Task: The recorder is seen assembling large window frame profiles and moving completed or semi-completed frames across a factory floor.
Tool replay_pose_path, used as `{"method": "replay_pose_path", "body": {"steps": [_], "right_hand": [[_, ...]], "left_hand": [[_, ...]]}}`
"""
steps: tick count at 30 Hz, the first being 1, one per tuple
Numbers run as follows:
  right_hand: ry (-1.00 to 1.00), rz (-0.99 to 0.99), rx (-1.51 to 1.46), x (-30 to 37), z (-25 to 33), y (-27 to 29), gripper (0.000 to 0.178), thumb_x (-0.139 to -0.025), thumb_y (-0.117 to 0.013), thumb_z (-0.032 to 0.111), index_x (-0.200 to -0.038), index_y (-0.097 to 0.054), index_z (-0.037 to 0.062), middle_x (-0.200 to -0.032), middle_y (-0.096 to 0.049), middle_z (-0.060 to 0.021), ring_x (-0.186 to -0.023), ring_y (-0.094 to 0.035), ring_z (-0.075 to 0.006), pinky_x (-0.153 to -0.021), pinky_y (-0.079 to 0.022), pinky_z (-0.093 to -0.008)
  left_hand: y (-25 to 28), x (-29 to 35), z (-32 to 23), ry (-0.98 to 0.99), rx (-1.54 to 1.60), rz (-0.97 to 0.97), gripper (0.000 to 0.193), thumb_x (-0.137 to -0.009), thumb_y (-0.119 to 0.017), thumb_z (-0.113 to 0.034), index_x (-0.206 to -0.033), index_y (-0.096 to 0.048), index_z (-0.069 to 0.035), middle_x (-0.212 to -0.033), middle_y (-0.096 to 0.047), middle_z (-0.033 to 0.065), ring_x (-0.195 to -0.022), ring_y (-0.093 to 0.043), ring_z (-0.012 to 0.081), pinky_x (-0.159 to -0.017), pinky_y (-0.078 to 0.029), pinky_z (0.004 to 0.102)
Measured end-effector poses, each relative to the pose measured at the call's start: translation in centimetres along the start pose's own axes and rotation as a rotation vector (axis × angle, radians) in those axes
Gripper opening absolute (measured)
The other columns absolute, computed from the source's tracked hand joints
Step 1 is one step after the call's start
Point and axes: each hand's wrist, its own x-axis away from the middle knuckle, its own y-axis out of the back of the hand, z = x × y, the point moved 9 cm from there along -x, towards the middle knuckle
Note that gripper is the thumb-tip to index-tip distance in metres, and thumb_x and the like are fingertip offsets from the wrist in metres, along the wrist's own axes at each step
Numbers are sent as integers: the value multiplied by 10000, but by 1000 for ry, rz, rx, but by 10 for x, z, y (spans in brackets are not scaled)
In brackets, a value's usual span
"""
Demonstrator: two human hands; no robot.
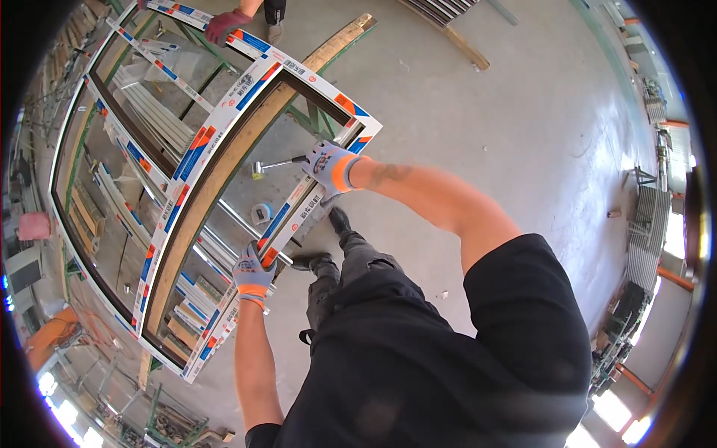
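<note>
A large window frame, wrapped in white, blue and orange protective film, lies across a stand in front of me. My left hand, in a grey glove with an orange cuff, is closed round the frame's near rail. At the rail's right part is my right hand, gloved alike. It is closed on the dark handle of a hammer, whose head points left over the frame's opening. A blue and white tape measure shows through the opening between my hands.
Across the frame, a co-worker's maroon-gloved hand rests on the far rail. Wooden-topped green supports carry the frame, with several long profiles beneath. More profiles lie farther off. An orange object stands at left.
</note>
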Motion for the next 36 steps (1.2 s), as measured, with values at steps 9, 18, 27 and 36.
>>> {"method": "replay_pose_path", "body": {"steps": [9, 18, 27, 36], "right_hand": [[-14, -222, 57, 2, 0, 7, 315, -786, -677, 232, -1039, -609, 58, -997, -599, -98, -987, -574, -283, -922, -438, -392], [94, -60, 16, -16, 12, 5, 660, -718, -757, 392, -1222, -553, 17, -1210, -565, -161, -1171, -518, -314, -1028, -391, -409], [134, -73, 127, -22, -36, 31, 929, -686, -708, 629, -1305, -491, -29, -1361, -470, -203, -1311, -405, -347, -1127, -287, -430], [51, 42, 215, -35, -30, -8, 552, -753, -627, 565, -1027, -623, 87, -896, -614, -81, -905, -604, -254, -799, -465, -384]], "left_hand": [[25, -16, -13, -9, 60, 40, 754, -726, -715, -489, -1285, -483, -39, -1186, -597, 145, -1015, -610, 312, -877, -493, 398], [23, -22, -6, 140, 93, 28, 736, -744, -736, -445, -1295, -473, -33, -1152, -579, 139, -1061, -580, 302, -919, -469, 384], [4, -42, 6, 24, 2, -23, 736, -742, -723, -478, -1269, -495, -18, -1115, -587, 137, -1021, -589, 287, -898, -474, 374], [1, -29, 25, 22, -18, -76, 668, -765, -693, -498, -1200, -535, -16, -1087, -600, 145, -970, -609, 308, -860, -486, 389]]}}
